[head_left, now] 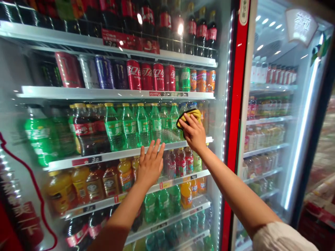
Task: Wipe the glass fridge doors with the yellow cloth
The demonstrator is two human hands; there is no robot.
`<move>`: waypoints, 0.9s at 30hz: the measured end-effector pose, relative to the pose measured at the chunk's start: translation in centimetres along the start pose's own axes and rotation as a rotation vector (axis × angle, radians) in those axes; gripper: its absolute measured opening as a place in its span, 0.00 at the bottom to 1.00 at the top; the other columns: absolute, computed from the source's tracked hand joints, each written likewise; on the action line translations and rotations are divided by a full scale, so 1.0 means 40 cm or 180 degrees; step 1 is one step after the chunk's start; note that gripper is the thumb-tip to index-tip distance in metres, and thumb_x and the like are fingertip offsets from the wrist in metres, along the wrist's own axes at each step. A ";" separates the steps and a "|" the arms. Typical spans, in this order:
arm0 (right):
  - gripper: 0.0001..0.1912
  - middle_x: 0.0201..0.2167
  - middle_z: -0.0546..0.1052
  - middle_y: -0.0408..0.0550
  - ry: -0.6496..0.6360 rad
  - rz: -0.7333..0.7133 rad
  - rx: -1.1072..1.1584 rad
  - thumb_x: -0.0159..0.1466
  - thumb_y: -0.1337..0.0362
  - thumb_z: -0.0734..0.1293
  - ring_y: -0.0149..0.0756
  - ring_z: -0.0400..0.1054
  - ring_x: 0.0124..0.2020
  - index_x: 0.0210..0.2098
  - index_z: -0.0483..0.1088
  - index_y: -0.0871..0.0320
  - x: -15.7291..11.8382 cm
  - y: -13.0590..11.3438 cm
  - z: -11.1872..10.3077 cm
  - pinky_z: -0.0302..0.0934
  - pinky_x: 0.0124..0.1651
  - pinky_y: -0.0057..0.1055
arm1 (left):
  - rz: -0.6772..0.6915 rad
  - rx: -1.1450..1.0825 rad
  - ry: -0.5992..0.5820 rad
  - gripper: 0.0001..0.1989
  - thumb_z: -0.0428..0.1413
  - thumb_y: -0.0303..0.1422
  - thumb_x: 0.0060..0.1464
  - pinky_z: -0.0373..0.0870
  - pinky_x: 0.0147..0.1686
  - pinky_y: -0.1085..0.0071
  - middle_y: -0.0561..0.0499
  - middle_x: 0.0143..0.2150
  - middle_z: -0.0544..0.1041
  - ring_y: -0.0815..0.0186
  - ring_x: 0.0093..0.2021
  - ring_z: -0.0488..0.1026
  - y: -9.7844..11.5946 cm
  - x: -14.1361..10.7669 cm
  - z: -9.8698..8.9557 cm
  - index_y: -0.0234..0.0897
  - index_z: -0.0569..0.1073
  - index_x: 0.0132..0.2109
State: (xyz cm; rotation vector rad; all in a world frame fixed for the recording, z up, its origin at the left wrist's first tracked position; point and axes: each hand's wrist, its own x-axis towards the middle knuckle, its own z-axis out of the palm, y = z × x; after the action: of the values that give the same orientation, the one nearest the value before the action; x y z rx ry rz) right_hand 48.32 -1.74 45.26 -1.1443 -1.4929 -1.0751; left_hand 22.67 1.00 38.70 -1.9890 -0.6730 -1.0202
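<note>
My right hand [194,134] presses a yellow cleaning cloth [196,113] with a dark edge against the glass door [167,136] of a drinks fridge. Its fingers lie over the cloth, at the height of the shelf with green bottles. Lower and to the left, my left hand [151,164] rests flat on or very close to the same glass, fingers spread, with nothing in it. Behind the glass stand green soda bottles [143,123] and, above them, red cola cans [134,75].
A red door frame [237,115] runs down the fridge's right side. Beyond it stands a second lit fridge [267,118] with several shelves of bottles. Price strips [87,160] line the shelf edges. Blurred store shelving [320,167] shows at the far right.
</note>
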 end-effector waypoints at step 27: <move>0.32 0.73 0.60 0.48 0.0052 0.0364 -0.0060 0.67 0.71 0.60 0.49 0.49 0.74 0.70 0.61 0.48 -0.242 0.209 -0.027 0.55 0.69 0.55 | 0.0172 -0.0002 0.0145 0.42 0.53 0.32 0.65 0.25 0.75 0.52 0.48 0.77 0.49 0.63 0.77 0.33 0.145 0.083 0.099 0.41 0.37 0.76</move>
State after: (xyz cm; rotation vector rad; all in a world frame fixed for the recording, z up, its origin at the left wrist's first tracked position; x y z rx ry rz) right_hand 57.91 -2.79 36.77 -1.2164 -1.3901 -1.0197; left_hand 30.39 1.41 37.70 -1.9680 -0.5914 -1.0301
